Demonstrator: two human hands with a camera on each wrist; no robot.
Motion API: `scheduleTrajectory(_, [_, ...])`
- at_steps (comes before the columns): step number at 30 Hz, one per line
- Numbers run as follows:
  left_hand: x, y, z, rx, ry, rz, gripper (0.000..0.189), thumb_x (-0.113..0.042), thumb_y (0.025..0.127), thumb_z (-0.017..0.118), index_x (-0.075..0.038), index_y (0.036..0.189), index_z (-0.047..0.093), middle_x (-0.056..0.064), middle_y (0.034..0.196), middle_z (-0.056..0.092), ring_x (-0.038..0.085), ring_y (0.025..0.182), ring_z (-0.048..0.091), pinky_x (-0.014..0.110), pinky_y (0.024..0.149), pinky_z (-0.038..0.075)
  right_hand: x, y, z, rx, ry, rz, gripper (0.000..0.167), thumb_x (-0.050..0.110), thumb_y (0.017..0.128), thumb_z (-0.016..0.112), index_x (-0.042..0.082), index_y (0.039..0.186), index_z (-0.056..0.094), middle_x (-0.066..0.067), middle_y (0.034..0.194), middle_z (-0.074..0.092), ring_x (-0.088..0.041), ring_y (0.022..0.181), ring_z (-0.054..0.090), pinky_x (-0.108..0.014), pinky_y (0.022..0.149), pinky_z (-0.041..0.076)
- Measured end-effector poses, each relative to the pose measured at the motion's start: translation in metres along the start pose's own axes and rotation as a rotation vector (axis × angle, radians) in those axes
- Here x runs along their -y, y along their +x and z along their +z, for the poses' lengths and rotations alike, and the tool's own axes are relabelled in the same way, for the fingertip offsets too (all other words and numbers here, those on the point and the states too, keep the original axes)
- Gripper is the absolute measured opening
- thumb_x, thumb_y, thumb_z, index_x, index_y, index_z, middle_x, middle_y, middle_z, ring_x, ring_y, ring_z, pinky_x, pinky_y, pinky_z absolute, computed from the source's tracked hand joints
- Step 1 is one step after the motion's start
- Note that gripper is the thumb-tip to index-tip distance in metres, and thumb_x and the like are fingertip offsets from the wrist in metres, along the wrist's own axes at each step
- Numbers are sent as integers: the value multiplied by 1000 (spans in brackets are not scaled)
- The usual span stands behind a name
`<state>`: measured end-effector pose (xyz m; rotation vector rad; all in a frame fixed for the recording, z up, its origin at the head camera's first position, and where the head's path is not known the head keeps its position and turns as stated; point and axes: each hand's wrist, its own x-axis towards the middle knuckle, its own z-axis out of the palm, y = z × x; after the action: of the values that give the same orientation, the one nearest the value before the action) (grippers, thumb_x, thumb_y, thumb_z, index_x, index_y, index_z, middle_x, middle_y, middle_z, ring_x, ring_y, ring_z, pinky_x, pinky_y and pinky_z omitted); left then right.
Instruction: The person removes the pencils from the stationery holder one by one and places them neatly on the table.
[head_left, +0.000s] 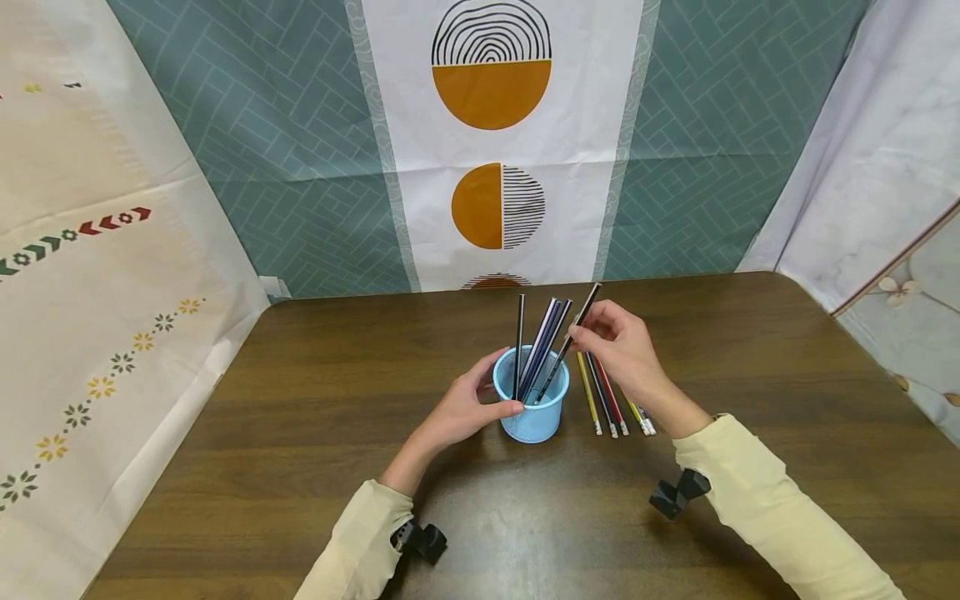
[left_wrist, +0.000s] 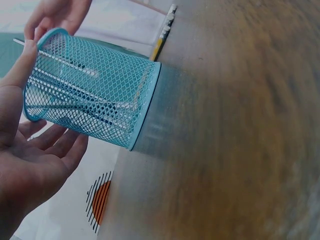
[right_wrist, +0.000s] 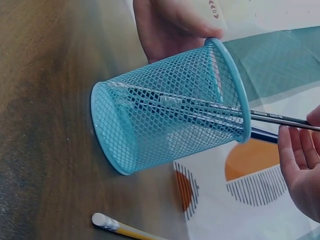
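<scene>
A light blue mesh pencil cup (head_left: 532, 427) stands upright on the table, with several dark pencils leaning inside it, among them a black pencil (head_left: 521, 327) at its left. My left hand (head_left: 461, 410) holds the cup by its left side, the thumb at the near rim and the fingers curving round the far side. Between thumb and fingers, my right hand (head_left: 621, 343) pinches another black pencil (head_left: 588, 305) above the cup's right rim. That pencil slants down, its lower end within the cup, as the right wrist view shows through the mesh (right_wrist: 170, 135).
Right of the cup, several pencils lie on the brown wooden table (head_left: 360, 375), including a yellow pencil (head_left: 587, 392) and a red one (head_left: 611, 397), with their eraser ends toward me. A patterned cloth (head_left: 300, 167) hangs behind the table's far edge.
</scene>
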<state>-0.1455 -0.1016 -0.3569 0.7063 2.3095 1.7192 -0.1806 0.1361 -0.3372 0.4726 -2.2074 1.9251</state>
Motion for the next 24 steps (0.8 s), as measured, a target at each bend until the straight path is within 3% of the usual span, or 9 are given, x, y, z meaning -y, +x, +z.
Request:
scheduleTrajectory(15, [1,-1,1,-5,-2,9,72,0,85,71,6,145,33,26,140,45,41,125,47,53,102,38,13,1,-4,-24,-15,-107,18,-2,92,61,-12,105,54,-15,89,59,-14,72,64,-25,69,56])
scheduleTrajectory(24, [4,1,0,-4,7,15,71,0,85,71,7,145,33,27,139,45,41,124,48,51,101,40,24,5,-11,-65,-92,-194,17,-3,93,60,-11,107,54,-8,89,60,-13,71,64,-21,69,55])
